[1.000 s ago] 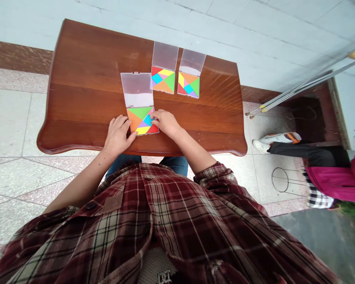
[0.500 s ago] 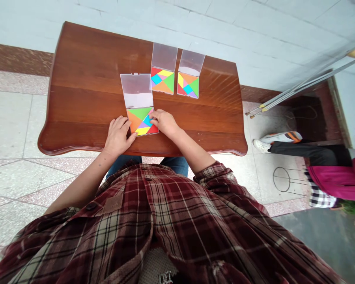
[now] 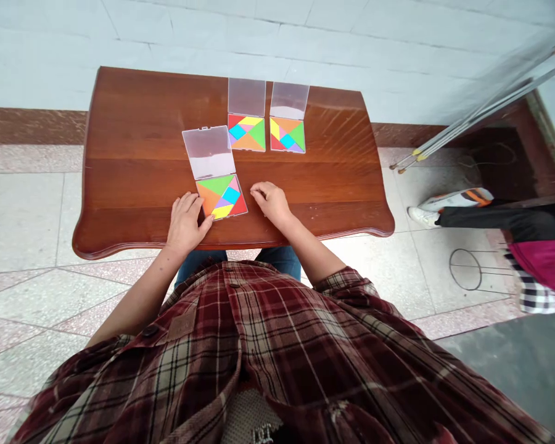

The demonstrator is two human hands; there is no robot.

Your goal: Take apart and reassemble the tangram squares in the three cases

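Observation:
An open clear-lidded tangram box [image 3: 235, 216] lies near the table's front edge, with green, orange, pink, blue, purple, yellow and red pieces filling its square tray. Its transparent lid [image 3: 209, 152] is folded back away from me. My left hand [image 3: 185, 223] grips the box at its near left corner, fingers along the left side and thumb at the lower edge by the yellow piece. To the right of the box, apart from it, my right hand [image 3: 272, 202] is over the tabletop with fingers curled together and nothing visible in them.
Two more open tangram boxes, a left one [image 3: 246, 132] and a right one [image 3: 287, 134], lie farther back on the brown wooden table [image 3: 134, 166]. A white wall stands behind it. At right are crutches [image 3: 425, 151], a wire stand [image 3: 465, 269] and a seated person's leg [image 3: 476, 217].
My right hand has let go of the pieces at the box's right side and moved right, off the tray. My left hand stays at the box's corner. The camera view has shifted slightly.

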